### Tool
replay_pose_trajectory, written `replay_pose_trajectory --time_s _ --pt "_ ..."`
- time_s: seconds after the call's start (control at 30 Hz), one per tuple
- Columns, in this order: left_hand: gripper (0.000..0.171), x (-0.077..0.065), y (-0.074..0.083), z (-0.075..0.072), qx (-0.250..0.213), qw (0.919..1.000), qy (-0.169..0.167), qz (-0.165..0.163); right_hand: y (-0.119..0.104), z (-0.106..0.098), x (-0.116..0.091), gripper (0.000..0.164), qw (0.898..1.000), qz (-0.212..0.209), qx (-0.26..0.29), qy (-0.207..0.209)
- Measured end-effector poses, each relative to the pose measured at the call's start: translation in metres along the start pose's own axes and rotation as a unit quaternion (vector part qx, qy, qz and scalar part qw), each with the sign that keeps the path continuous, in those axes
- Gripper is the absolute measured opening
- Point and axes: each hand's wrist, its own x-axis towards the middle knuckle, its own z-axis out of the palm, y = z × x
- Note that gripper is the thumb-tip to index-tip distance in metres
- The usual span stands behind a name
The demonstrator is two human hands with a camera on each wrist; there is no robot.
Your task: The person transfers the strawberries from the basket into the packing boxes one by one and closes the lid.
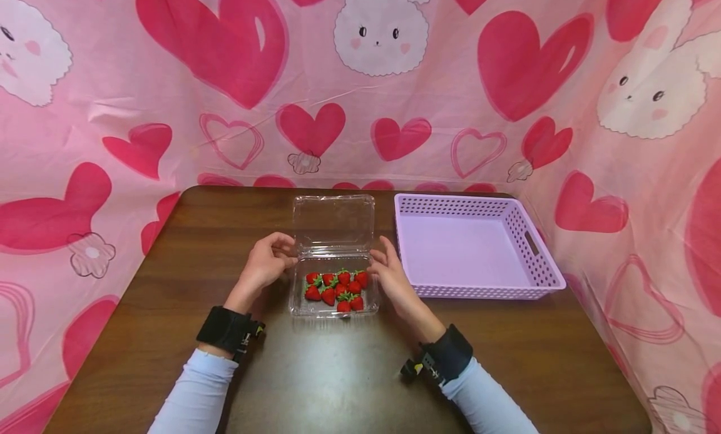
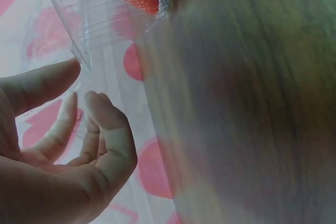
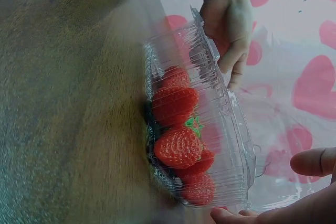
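A clear plastic clamshell box (image 1: 333, 314) stands on the brown table, its transparent lid (image 1: 333, 221) tipped back away from me. Several red strawberries (image 1: 328, 295) with green leaves lie in the base. My left hand (image 1: 266, 258) is at the box's left side near the hinge; in the left wrist view its thumb (image 2: 63, 77) is right at the plastic edge, with the fingers loosely bent below. At the opposite side is my right hand (image 1: 392, 277). The right wrist view shows its thumb (image 3: 315, 162) apart from the box and fingertips (image 3: 223, 214) close to the side wall.
A shallow lilac basket (image 1: 462, 252) with perforated walls stands to the right of the box, near my right hand. Pink cloth (image 1: 315, 64) printed with hearts and rabbits hangs behind the table (image 1: 315, 371) and along its sides.
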Motion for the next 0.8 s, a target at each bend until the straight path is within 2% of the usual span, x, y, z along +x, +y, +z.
replay_pose_trajectory --time_s 0.1,0.27,0.43,0.63,0.7,0.8 --pt "0.036 -0.001 0.000 0.001 0.003 0.9998 0.015 0.012 -0.001 -0.001 -0.001 0.078 1.000 0.001 0.005 -0.007" --pt "0.033 -0.004 0.002 0.005 0.002 0.9959 0.062 0.066 -0.002 -0.004 -0.004 0.078 0.999 -0.006 0.020 -0.025" --pt "0.031 -0.009 0.011 0.005 -0.038 0.9894 0.093 0.105 -0.004 -0.007 -0.010 0.073 0.999 -0.020 0.034 -0.036" --pt "0.027 -0.029 0.023 -0.002 -0.095 0.9877 0.071 0.102 -0.008 -0.011 -0.022 0.064 0.999 -0.034 0.024 -0.026" --pt "0.027 -0.038 0.026 -0.004 -0.087 0.9891 0.069 0.096 -0.009 -0.012 -0.026 0.059 0.999 -0.035 0.021 -0.026" --pt "0.030 -0.051 0.027 -0.003 -0.043 0.9915 0.080 0.093 -0.010 -0.013 -0.032 0.055 0.999 -0.033 0.020 -0.029"
